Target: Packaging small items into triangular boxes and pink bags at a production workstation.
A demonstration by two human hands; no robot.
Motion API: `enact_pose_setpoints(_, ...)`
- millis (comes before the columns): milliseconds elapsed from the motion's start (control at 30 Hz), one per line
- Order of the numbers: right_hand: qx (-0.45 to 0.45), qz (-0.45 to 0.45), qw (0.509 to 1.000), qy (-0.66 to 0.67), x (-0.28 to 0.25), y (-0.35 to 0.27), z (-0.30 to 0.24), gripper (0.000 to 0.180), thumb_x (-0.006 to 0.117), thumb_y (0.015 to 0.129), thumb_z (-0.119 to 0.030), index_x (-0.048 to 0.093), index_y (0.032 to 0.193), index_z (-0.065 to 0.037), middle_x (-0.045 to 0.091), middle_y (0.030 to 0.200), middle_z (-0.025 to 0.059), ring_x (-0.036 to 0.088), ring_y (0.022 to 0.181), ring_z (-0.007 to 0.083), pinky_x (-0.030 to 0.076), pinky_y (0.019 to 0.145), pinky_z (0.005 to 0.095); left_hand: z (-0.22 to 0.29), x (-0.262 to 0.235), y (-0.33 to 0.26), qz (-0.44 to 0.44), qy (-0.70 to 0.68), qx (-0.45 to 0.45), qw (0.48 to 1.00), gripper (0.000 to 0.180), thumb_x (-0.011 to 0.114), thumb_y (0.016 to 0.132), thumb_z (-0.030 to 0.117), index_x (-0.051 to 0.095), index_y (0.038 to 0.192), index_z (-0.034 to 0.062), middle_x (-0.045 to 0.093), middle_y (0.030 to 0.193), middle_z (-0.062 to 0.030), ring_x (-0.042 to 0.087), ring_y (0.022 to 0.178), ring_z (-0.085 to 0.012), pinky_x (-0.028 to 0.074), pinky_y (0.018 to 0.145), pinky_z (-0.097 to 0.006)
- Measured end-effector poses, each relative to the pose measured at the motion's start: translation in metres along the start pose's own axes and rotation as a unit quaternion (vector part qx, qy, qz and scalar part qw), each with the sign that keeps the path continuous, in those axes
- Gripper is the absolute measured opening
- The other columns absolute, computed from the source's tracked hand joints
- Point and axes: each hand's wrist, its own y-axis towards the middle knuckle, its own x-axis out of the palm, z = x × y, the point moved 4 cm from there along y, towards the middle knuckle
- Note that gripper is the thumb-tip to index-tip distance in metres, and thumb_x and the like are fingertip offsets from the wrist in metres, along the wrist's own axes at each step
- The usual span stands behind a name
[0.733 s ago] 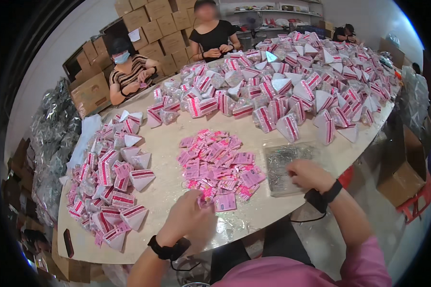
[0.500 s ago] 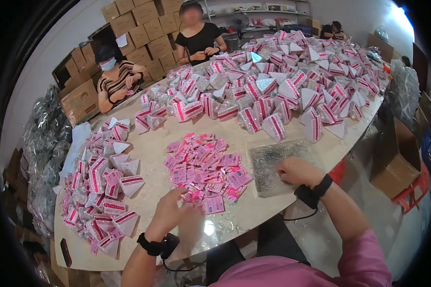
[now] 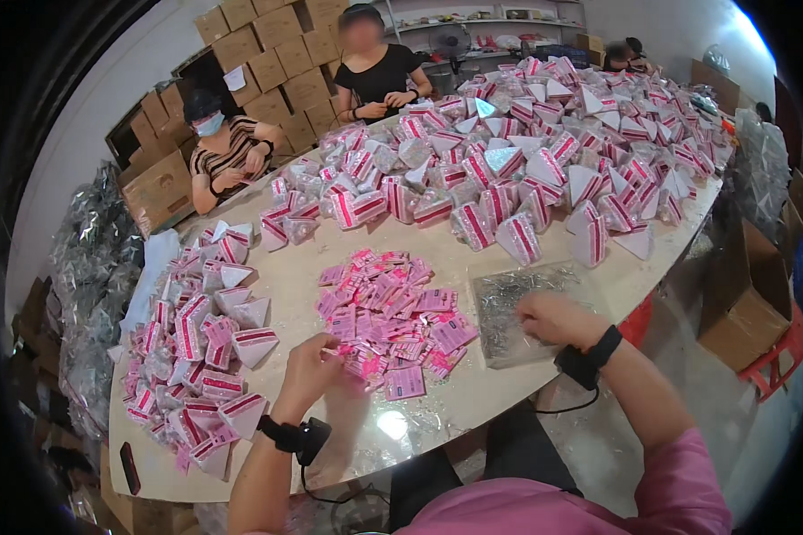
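Observation:
My left hand (image 3: 310,373) rests at the near-left edge of a heap of small pink paper cards (image 3: 391,312) in the middle of the table, its fingers pinching one card. My right hand (image 3: 549,318) lies on a flat stack of clear plastic bags (image 3: 517,299) to the right of the heap, fingers curled on the top sheet. Both wrists wear black bands. A pile of filled pink-and-white triangular packets (image 3: 201,352) sits to my left.
A big mound of the same triangular packets (image 3: 544,143) covers the far half of the pale table (image 3: 419,419). Two people sit across at the far left (image 3: 227,152) and far middle (image 3: 375,76). Cardboard boxes (image 3: 268,53) are stacked behind them; an open box (image 3: 745,299) stands at right.
My left hand has moved up from the table's near edge to the card heap and pinched a card. My right hand stays on the plastic bags.

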Motion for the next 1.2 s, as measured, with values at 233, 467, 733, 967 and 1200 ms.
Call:
enact_pose_setpoints(233,-0.027,0.073,0.995,0.064,-0.020,0.005,0.005,0.012,0.060,0.069,-0.007,0.059,0.079,0.000,0.059,0.078,0.0126,0.056,0.075,0.0284,0.045,0.069,0.0358,-0.015,0.003,0.030,0.037,0.089,0.046,0.994,0.028,0.064,0.071,0.010,0.063,0.097,0.0003,0.063,0.088,-0.0172,0.062,0.082,-0.0327,0.049,0.073,-0.038)
enact_pose_setpoints(467,0.017,0.123,0.976,0.176,-0.033,0.005,-0.001,0.009,0.057,0.071,-0.003,0.057,0.079,0.002,0.056,0.071,0.0168,0.056,0.069,0.0298,0.044,0.065,0.0360,-0.010,0.018,0.045,-0.073,0.188,0.054,0.978,0.043,0.068,0.070,0.017,0.055,0.110,0.0084,0.054,0.097,-0.0185,0.055,0.093,-0.0354,0.046,0.079,-0.041)
enact_pose_setpoints(733,0.054,0.125,0.980,0.149,-0.036,0.002,-0.008,0.010,0.056,0.072,-0.002,0.060,0.081,0.002,0.061,0.076,0.0175,0.059,0.074,0.0321,0.046,0.070,0.0376,-0.019,0.017,0.052,-0.003,0.132,0.040,0.990,0.015,0.064,0.072,0.013,0.063,0.082,0.0028,0.062,0.078,-0.0171,0.060,0.076,-0.0348,0.047,0.069,-0.040)
enact_pose_setpoints(967,0.052,0.149,0.977,0.146,-0.033,0.001,0.004,0.013,0.055,0.073,-0.004,0.062,0.082,0.003,0.062,0.076,0.0175,0.060,0.075,0.0307,0.046,0.069,0.0365,-0.014,-0.008,0.059,0.025,-0.067,-0.012,0.997,0.009,0.063,0.076,0.007,0.064,0.080,-0.0016,0.061,0.062,-0.0084,0.056,0.054,-0.0149,0.044,0.052,-0.029)
enact_pose_setpoints(1200,0.079,0.135,0.973,0.172,-0.037,-0.002,-0.007,0.013,0.058,0.074,-0.007,0.060,0.082,0.003,0.060,0.075,0.0155,0.059,0.073,0.0262,0.045,0.067,0.0348,0.000,-0.016,0.056,0.004,-0.208,-0.102,0.973,0.017,0.067,0.082,0.012,0.063,0.070,0.0004,0.057,0.059,-0.0008,0.047,0.050,-0.0058,0.036,0.045,-0.022)
